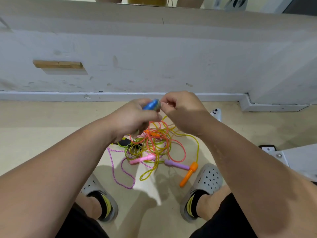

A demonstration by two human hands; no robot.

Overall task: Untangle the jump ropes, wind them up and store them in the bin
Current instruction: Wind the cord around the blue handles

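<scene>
Clearly the tangle (152, 146) of jump ropes lies on the floor (51, 138) between my shoes, near the wall: light, limp, slick cords, I judge, best taken by the hard handles. My left grip (135, 115) curls round the blue handle (151, 104); my right grip (181, 110) pinches its end, cord or cap I cannot tell.

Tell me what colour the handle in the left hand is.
Blue; the head view shows the handle gripped in the left hand.
</scene>
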